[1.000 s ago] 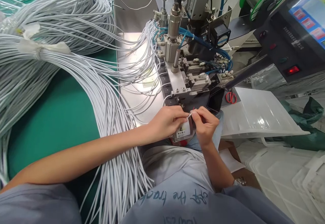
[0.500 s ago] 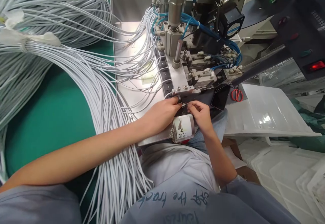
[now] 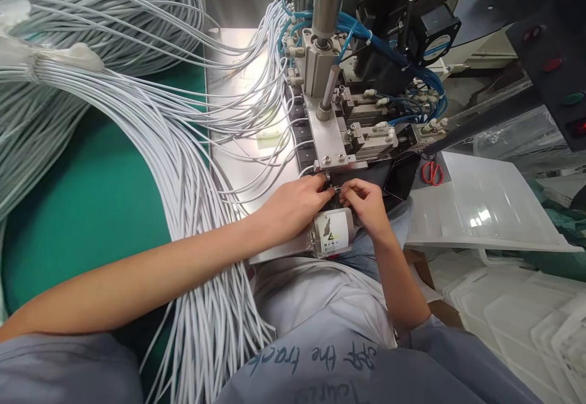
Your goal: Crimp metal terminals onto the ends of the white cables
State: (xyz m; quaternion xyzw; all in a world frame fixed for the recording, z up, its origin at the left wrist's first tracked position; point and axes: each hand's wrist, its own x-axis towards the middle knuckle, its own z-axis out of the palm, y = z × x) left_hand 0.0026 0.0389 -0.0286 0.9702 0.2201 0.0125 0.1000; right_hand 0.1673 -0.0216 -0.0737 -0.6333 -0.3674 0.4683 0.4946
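Observation:
My left hand (image 3: 300, 204) is closed at the front end of the metal machine (image 3: 327, 132), its fingertips pinched on something too small to make out. Close beside it on the right, my right hand (image 3: 366, 204) pinches at the same small metallic spot with thumb and forefinger. The fingertips of both hands nearly meet. Just below them sits a rounded part with a white label (image 3: 333, 232). White cables (image 3: 183, 172) run from the left into the machine's black row of slots (image 3: 303, 129), and some hang in a thick bundle under my left forearm.
Red-handled scissors (image 3: 432, 173) and a dark phone (image 3: 401, 175) lie right of the machine, near a white plastic sheet (image 3: 485, 202). A control panel (image 3: 552, 65) with buttons stands at the upper right. Coiled cables (image 3: 151, 19) cover the upper left of the green surface (image 3: 91, 190).
The view has shifted slightly, so the machine appears a little further right. My right fingertips are slightly closer to my left ones. Both hands remain pinched.

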